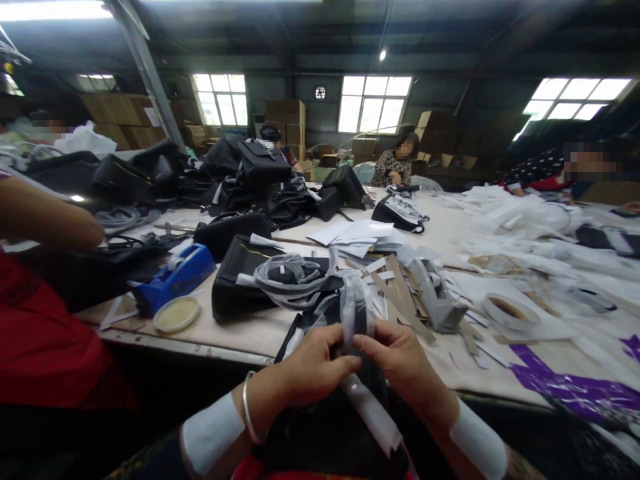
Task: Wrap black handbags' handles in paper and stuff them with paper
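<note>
My left hand and my right hand are both closed on a dark bag strap wrapped in clear plastic film. The strap rises in a loop between my fingers. Beneath my hands a black bag leans at the table edge, partly hidden by my forearms. A white wrapped piece hangs down over its front. Just beyond lies another black bag, its film-wrapped handles coiled on top.
Left stands a blue tape dispenser beside a round pale lid. A grey tape dispenser, cardboard strips and a tape roll lie right. Black bags are piled behind. A co-worker's arm is close on the left.
</note>
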The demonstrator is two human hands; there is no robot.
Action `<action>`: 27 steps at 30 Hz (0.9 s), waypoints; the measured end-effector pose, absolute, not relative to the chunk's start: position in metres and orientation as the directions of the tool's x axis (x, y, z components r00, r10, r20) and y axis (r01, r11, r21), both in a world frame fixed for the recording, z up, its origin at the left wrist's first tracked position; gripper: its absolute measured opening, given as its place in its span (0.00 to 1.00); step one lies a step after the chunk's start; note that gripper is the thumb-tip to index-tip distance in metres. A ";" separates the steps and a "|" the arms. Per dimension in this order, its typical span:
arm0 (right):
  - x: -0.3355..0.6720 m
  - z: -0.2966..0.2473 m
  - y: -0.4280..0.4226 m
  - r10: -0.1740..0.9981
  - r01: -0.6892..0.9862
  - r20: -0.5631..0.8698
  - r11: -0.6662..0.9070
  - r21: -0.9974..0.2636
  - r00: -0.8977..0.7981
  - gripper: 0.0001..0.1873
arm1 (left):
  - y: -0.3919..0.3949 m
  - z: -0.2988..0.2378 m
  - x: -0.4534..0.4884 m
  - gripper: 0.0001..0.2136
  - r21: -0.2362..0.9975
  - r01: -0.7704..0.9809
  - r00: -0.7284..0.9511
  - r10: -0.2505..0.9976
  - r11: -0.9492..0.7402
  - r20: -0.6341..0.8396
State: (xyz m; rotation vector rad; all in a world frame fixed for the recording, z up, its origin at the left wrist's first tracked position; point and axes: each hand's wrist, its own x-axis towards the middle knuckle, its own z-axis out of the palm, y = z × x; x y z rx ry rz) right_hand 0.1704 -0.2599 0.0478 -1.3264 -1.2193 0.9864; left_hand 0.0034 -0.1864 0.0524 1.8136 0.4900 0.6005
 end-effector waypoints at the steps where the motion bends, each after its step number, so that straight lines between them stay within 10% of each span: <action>1: 0.170 0.046 -0.261 0.968 0.340 0.205 0.147 -0.929 0.143 0.10 | -0.185 0.055 0.004 0.14 0.993 0.009 0.796 0.602 -0.116 0.063; 5: 0.169 0.036 -0.264 0.818 0.786 0.569 0.403 -0.468 -0.081 0.12 | -0.181 0.059 0.012 0.19 0.941 -0.078 0.715 0.676 0.330 -0.179; 8: 0.173 0.036 -0.264 0.833 0.759 0.546 0.412 -0.504 -0.089 0.10 | -0.182 0.058 0.016 0.16 0.953 -0.067 0.672 0.720 0.295 -0.176; 12: 0.185 0.042 -0.259 0.996 0.177 0.065 0.073 -0.981 -0.054 0.14 | -0.188 0.056 0.010 0.09 0.972 0.090 0.657 0.746 -0.216 0.105; 15: 0.188 0.039 -0.252 0.970 -0.325 -0.232 -0.242 -0.914 -0.072 0.24 | -0.192 0.050 0.003 0.09 0.779 0.227 0.708 0.648 -0.584 0.280; 18: 0.182 0.035 -0.247 0.952 -0.462 -0.306 -0.276 -0.843 -0.011 0.25 | -0.195 0.046 0.000 0.08 0.712 0.298 0.731 0.632 -0.636 0.259; 24: 0.172 0.036 -0.256 0.980 0.065 -0.018 -0.031 -0.997 0.196 0.19 | -0.185 0.054 0.003 0.18 0.944 0.235 0.795 0.513 0.232 -0.324; 27: 0.169 0.029 -0.263 0.917 0.639 0.360 0.175 -0.749 0.172 0.16 | -0.182 0.057 0.012 0.21 0.841 0.167 0.770 0.465 0.514 -0.437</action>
